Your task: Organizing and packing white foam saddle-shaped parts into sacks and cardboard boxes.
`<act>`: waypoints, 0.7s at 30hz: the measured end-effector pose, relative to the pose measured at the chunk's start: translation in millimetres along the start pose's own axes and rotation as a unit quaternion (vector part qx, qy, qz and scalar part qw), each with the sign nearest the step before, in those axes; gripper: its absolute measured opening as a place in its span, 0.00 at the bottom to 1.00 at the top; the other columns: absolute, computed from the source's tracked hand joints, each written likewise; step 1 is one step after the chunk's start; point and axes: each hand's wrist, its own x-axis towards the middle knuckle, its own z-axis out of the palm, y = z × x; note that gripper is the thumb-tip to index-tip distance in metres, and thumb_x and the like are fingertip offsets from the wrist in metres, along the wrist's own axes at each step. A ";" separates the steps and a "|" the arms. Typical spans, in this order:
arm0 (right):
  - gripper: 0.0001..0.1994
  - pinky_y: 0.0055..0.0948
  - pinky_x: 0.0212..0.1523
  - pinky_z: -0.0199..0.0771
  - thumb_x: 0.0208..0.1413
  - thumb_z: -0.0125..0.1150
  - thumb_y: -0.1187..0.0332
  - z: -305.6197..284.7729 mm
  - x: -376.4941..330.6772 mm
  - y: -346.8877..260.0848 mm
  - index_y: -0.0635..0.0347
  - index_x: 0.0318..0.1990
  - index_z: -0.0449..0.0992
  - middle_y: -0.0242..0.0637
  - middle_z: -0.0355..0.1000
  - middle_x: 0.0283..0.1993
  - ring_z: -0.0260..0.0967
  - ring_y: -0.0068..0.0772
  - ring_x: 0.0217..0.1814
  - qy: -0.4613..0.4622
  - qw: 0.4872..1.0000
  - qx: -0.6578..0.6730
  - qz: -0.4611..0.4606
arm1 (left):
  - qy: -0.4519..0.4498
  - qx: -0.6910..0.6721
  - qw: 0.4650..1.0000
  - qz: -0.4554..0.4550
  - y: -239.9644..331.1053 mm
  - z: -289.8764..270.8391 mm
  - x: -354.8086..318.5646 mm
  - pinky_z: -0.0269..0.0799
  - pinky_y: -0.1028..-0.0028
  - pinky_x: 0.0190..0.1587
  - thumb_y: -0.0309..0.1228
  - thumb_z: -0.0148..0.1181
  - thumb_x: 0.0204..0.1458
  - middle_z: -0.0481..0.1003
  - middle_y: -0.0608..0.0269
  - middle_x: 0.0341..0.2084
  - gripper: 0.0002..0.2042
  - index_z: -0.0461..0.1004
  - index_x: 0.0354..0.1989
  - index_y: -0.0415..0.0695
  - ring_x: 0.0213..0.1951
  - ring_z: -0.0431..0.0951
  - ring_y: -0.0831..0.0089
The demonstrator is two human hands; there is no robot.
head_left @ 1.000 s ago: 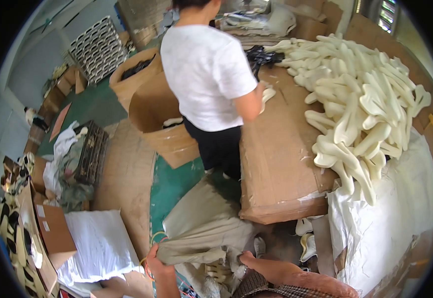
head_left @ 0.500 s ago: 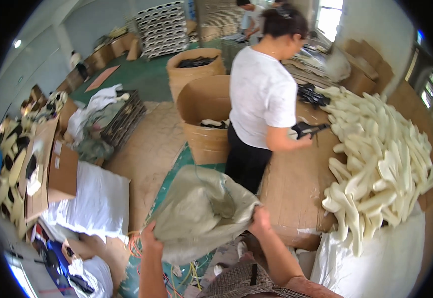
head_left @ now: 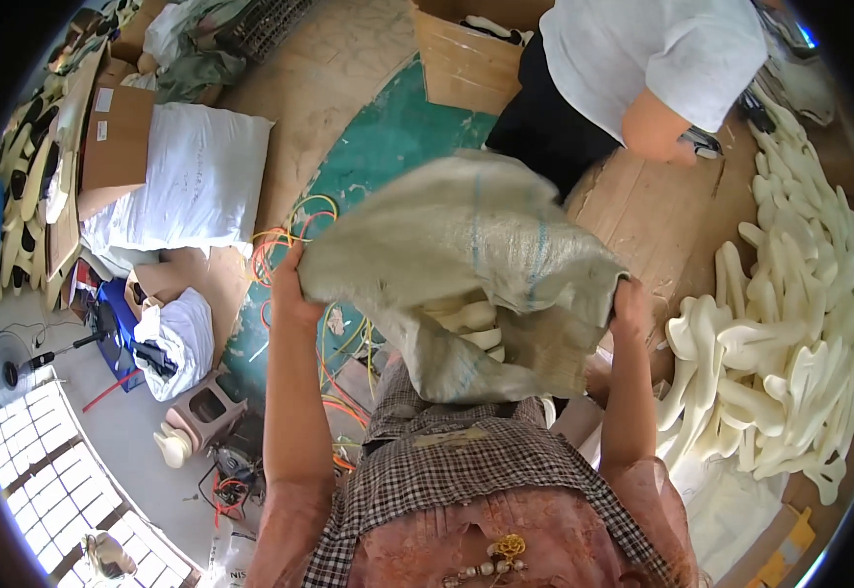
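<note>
A greenish-beige woven sack [head_left: 427, 220] hangs in front of my body, its mouth facing me. On its left edge my left hand [head_left: 294, 287] is closed, gripping the cloth. My right hand [head_left: 630, 309] grips the sack's right edge, fingers wrapped round the rim. Through the mouth a few cream-coloured curved pieces [head_left: 471, 317] show inside; how many lie deeper is hidden by the folds. To the right of my right hand, a large heap of similar long cream pieces [head_left: 740, 353] covers the table.
A co-worker in a white shirt [head_left: 633, 59] stands ahead at the cardboard-covered table [head_left: 642, 211]. Beyond the sack is a large carton [head_left: 466, 64]. Coloured hoses [head_left: 268, 250] lie on the green floor. At left are a white sack [head_left: 201, 176] and a small stool [head_left: 206, 412].
My view has tilted downward. The sack's mouth has turned toward me, showing cream pieces inside. Both hands still hold its edges, now wider apart. The co-worker's arm has shifted.
</note>
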 end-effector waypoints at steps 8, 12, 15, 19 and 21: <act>0.12 0.28 0.38 0.68 0.46 0.48 0.76 39.7 -67.8 -71.0 0.64 0.40 0.70 0.37 0.71 0.36 0.69 0.32 0.38 -0.280 0.818 -0.202 -0.460 | -0.032 0.019 0.999 0.004 -3.1 -13.9 16.0 0.71 0.65 0.45 0.39 0.45 0.57 0.75 0.53 0.37 0.18 0.69 0.44 0.35 0.39 0.76 0.62; 0.13 0.31 0.45 0.68 0.50 0.50 0.70 121.4 -70.5 19.5 0.61 0.43 0.72 0.45 0.72 0.38 0.70 0.40 0.43 -0.652 0.623 -0.380 -0.206 | -0.030 0.044 0.999 -0.006 14.7 -30.9 6.1 0.71 0.64 0.43 0.40 0.47 0.55 0.74 0.56 0.39 0.17 0.70 0.44 0.38 0.37 0.76 0.63; 0.16 0.34 0.47 0.68 0.49 0.52 0.65 163.1 -53.7 72.7 0.61 0.44 0.72 0.45 0.72 0.39 0.69 0.43 0.44 -0.571 0.580 -0.560 -0.155 | 0.041 0.095 0.992 0.068 26.6 -55.9 -9.1 0.71 0.65 0.40 0.38 0.49 0.54 0.74 0.59 0.37 0.16 0.70 0.44 0.38 0.37 0.75 0.66; 0.26 0.35 0.49 0.67 0.42 0.58 0.57 152.3 -38.7 150.5 0.58 0.50 0.68 0.46 0.68 0.49 0.66 0.45 0.50 -0.534 0.612 -0.516 -0.271 | 0.118 0.432 0.787 0.424 12.4 -2.7 -63.8 0.67 0.75 0.40 0.28 0.52 0.51 0.72 0.62 0.33 0.10 0.71 0.41 0.39 0.37 0.71 0.75; 0.30 0.43 0.49 0.67 0.37 0.63 0.58 147.6 -61.4 169.1 0.52 0.53 0.66 0.46 0.68 0.49 0.66 0.46 0.51 -0.532 0.521 -0.615 -0.260 | -0.178 0.404 0.857 0.268 -25.2 25.7 -81.8 0.66 0.75 0.40 0.26 0.52 0.49 0.72 0.63 0.31 0.09 0.73 0.37 0.37 0.36 0.71 0.75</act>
